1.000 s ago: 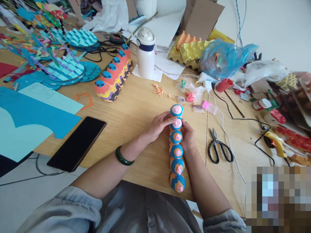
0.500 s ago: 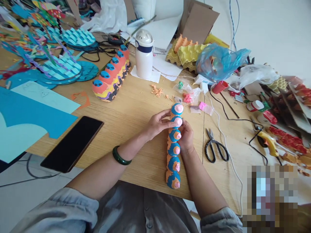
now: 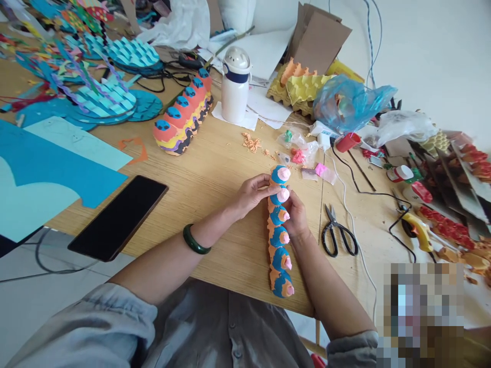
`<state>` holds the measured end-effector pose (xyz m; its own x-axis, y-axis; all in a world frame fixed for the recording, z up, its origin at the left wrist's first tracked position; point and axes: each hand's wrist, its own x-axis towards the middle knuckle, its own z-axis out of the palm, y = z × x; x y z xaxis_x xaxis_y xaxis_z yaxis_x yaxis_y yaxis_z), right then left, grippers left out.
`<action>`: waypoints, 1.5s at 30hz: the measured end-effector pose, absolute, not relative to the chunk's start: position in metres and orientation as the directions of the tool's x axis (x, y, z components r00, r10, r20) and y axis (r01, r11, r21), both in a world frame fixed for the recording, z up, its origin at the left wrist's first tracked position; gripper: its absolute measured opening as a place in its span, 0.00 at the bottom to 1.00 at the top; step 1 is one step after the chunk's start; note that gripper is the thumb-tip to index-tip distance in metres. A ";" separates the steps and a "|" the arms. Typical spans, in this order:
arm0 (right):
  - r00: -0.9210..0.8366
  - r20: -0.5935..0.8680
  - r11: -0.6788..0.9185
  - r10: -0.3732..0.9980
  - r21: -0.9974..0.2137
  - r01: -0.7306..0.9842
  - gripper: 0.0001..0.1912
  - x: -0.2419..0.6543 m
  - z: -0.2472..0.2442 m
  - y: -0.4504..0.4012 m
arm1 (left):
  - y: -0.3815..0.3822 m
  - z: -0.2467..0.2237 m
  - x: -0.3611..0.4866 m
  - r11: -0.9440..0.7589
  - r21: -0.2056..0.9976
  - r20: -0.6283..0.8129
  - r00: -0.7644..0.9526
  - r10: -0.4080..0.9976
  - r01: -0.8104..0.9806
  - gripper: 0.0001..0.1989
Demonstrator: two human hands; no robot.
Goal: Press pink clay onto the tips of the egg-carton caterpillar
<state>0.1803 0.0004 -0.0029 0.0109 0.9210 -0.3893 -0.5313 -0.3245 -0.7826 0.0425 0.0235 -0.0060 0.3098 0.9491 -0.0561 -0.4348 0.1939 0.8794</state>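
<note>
A long strip of egg-carton cups (image 3: pixel 279 235), orange and blue with a pink clay tip on each bump, runs from front to back before me. My left hand (image 3: pixel 253 193) grips it from the left near its far end, with thumb and fingers at the first two bumps. From the right, my right hand (image 3: pixel 296 212) holds the same strip, its fingers partly hidden behind it. Black-handled scissors (image 3: pixel 337 232) lie to the right of that hand. Orange scraps (image 3: pixel 251 142) and a bright pink clay piece (image 3: pixel 320 169) lie beyond the strip.
A phone (image 3: pixel 119 217) and blue card sheets (image 3: pixel 72 174) lie at left. Behind stand a painted egg-carton piece (image 3: pixel 183 115) and a white bottle (image 3: pixel 235 92). A white cable (image 3: pixel 350 214) and a yellow glue gun (image 3: pixel 419 230) are at right.
The strip has tilted slightly, its near end shifting right and showing more of its orange left side. Both hands keep their hold. The whole view has shifted a little.
</note>
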 end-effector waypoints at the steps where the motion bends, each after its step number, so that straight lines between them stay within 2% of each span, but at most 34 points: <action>1: 0.003 -0.391 -0.329 0.920 -0.779 -0.534 0.11 0.181 -0.003 0.000 | 0.023 -0.006 0.043 0.198 0.878 -0.062 0.307 0.950 -0.435 0.22; 8: -0.010 -0.376 -0.323 0.927 -0.781 -0.535 0.15 0.189 -0.005 -0.004 | 0.019 -0.004 0.040 0.254 0.887 -0.043 0.479 0.877 -0.385 0.27; 12: -0.005 -0.371 -0.321 0.929 -0.795 -0.515 0.16 0.193 -0.008 -0.006 | 0.016 -0.001 0.041 0.273 0.892 -0.083 0.462 0.883 -0.361 0.24; 22: -0.005 -0.345 -0.297 0.939 -0.800 -0.521 0.15 0.197 -0.009 -0.012 | 0.015 -0.001 0.044 0.308 0.847 -0.092 0.450 0.888 -0.434 0.20; 28: -0.011 -0.333 -0.295 0.943 -0.822 -0.487 0.16 0.194 -0.009 -0.016 | 0.016 -0.002 0.043 0.336 0.838 -0.116 0.461 0.880 -0.430 0.22; 34: -0.025 -0.333 -0.303 0.943 -0.823 -0.481 0.18 0.192 -0.007 -0.019 | 0.011 -0.001 0.045 0.291 0.878 -0.133 0.391 0.911 -0.379 0.23; 39: -0.014 -0.322 -0.288 0.946 -0.823 -0.489 0.19 0.192 -0.005 -0.018 | 0.012 0.000 0.041 0.377 0.837 -0.137 0.514 0.847 -0.398 0.24; 45: 0.009 -0.293 -0.257 0.956 -0.854 -0.452 0.21 0.188 -0.010 -0.020 | 0.013 -0.007 0.042 0.276 0.901 -0.109 0.441 0.891 -0.334 0.25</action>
